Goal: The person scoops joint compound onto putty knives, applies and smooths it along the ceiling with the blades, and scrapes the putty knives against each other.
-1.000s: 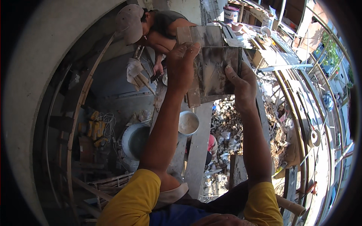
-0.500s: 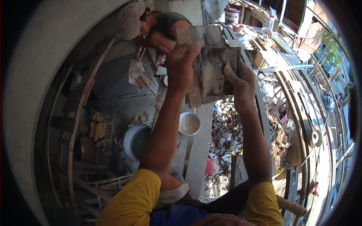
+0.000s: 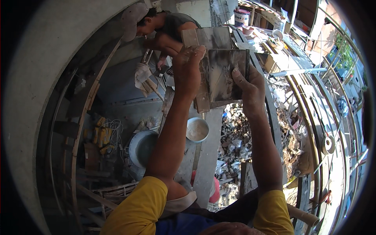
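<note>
Raised in front of me is a flat, square plate (image 3: 224,74) with dark smudges, and my right hand (image 3: 252,89) grips its right edge, thumb on its face. My left hand (image 3: 187,72) is closed around a pale wooden piece (image 3: 202,98) along the plate's left side. Behind and above them, another pale wood-edged panel (image 3: 214,37) shows. Whether these pieces are joined, I cannot tell. Below my hands, a round bowl (image 3: 197,129) of light, cloudy material rests on grey planks (image 3: 206,164).
Left of my forearm stands a large basin (image 3: 135,147) of greyish liquid, near a yellow tool (image 3: 102,137) with a pale cord. A co-worker in a cap (image 3: 133,19) crouches at the far left. Rubble (image 3: 235,145) lies right of the planks; a bucket (image 3: 241,17) stands behind.
My hands and the pieces stay almost still. The co-worker's head has shifted slightly, and their hand now shows beside a small dark object. More of a red item shows below the planks.
</note>
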The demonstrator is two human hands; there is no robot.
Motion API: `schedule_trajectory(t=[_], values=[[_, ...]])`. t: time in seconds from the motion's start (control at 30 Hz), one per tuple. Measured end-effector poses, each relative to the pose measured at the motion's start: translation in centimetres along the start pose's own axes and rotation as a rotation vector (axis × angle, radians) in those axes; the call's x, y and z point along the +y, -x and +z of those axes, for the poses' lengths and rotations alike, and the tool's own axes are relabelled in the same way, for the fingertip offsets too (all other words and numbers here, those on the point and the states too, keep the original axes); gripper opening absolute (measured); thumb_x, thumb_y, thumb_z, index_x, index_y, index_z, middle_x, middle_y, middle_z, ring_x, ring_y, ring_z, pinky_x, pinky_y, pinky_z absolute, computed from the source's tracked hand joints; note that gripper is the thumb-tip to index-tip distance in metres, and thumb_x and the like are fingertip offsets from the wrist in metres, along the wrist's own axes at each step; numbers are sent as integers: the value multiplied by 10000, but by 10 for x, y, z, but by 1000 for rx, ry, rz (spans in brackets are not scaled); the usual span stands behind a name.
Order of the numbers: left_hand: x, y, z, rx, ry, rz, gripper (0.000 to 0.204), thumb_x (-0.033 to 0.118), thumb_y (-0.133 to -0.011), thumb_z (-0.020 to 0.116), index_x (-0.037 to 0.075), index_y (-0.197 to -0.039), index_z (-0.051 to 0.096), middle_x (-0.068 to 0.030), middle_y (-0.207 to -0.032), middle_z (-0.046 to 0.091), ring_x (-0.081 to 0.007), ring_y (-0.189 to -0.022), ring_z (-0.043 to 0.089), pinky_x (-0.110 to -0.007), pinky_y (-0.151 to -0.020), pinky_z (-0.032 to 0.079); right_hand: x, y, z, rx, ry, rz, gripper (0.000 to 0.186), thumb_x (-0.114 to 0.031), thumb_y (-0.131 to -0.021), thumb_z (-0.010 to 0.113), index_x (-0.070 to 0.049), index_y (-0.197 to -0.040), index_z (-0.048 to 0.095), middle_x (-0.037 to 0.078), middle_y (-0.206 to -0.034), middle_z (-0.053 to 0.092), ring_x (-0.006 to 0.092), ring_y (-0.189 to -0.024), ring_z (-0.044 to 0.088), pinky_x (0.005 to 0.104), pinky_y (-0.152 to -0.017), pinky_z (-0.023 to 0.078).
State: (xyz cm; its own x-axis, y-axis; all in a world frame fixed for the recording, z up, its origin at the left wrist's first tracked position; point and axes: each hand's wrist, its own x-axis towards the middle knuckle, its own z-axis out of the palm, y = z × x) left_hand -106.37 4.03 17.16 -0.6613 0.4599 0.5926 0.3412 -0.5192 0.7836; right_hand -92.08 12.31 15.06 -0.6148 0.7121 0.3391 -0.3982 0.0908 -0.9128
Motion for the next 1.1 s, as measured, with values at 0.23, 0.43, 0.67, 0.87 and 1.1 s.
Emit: schedule_trajectory(t=[0.23, 0.43, 0.67, 0.87, 1.1], values=[[-1, 0, 1, -3, -30, -58, 245, 230, -877, 642, -12, -890, 682, -38, -813, 635, -98, -762, 551, -250, -745, 420, 3, -1, 0, -5, -6, -29, 246, -139, -910, 617, 56, -1058, 600, 86, -900, 675, 99, -756, 608, 264, -709, 494], [0, 0, 3, 78, 32, -28, 241, 233, -861, 667, -7, -845, 678, -37, -804, 631, -96, -740, 541, -256, -710, 417, 3, -1, 2, 17, 14, -93, 252, -142, -913, 616, 44, -1079, 584, 102, -962, 672, 109, -784, 615, 254, -720, 492], [-2, -3, -3, 42, -109, -39, 234, 226, -868, 655, 6, -786, 658, 10, -682, 568, -74, -667, 497, -255, -650, 395, -5, -2, -13, -87, -14, -149, 233, -55, -870, 554, 20, -1090, 577, 146, -1091, 633, 149, -951, 609, 277, -810, 486], [-4, -4, -5, 57, -107, -165, 237, 226, -869, 650, 19, -753, 649, 50, -637, 505, -53, -609, 420, -264, -583, 348, -14, -5, -32, -461, -207, -156, 454, -31, -758, 561, 25, -1208, 570, 131, -1121, 634, 221, -952, 628, 297, -907, 476], [-1, -5, -9, -1, -155, -186, 273, 268, -891, 639, 18, -784, 656, 34, -664, 538, -60, -644, 469, -260, -617, 376, -15, -1, -30, -65, 795, -762, 365, -170, -746, 729, -27, -1079, 686, 117, -896, 663, 233, -800, 625, 342, -731, 488]])
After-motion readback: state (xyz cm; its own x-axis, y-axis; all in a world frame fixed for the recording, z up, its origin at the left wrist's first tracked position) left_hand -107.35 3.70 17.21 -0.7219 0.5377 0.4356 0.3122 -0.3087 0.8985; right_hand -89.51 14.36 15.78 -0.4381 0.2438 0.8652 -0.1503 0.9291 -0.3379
